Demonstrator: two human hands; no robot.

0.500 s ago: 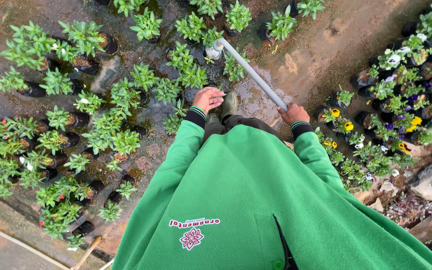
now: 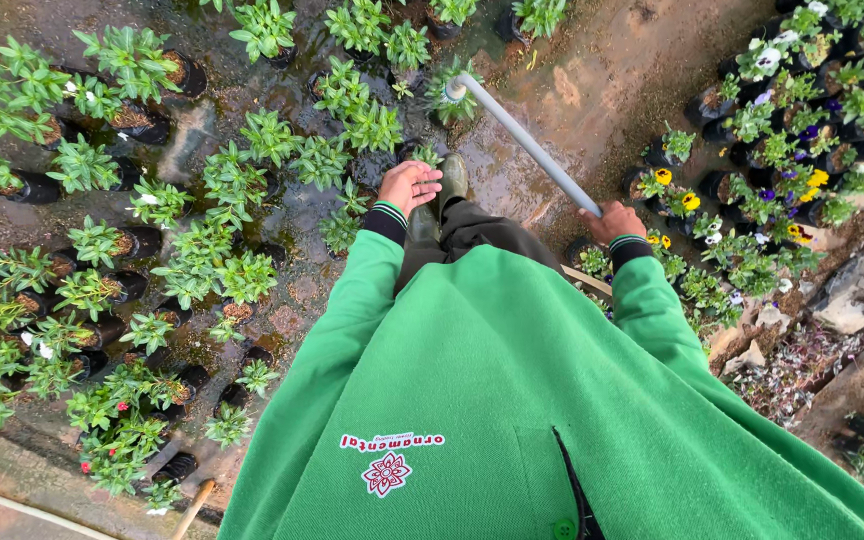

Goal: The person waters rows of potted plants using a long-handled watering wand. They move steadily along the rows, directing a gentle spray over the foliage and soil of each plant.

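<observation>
The right hand (image 2: 614,221) has its grip closed around the near end of a smooth grey pipe (image 2: 527,146), which slants up-left over wet brown soil (image 2: 592,90). The left hand (image 2: 409,186) hangs empty, fingers loosely curled. The pipe's far tip sits among leafy potted seedlings (image 2: 252,160); green sleeves hide both wrists.

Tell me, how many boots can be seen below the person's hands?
1. One dark green boot stands on wet ground beside the left hand; the right hand grips a grey pipe. Another boot may be hidden.
</observation>
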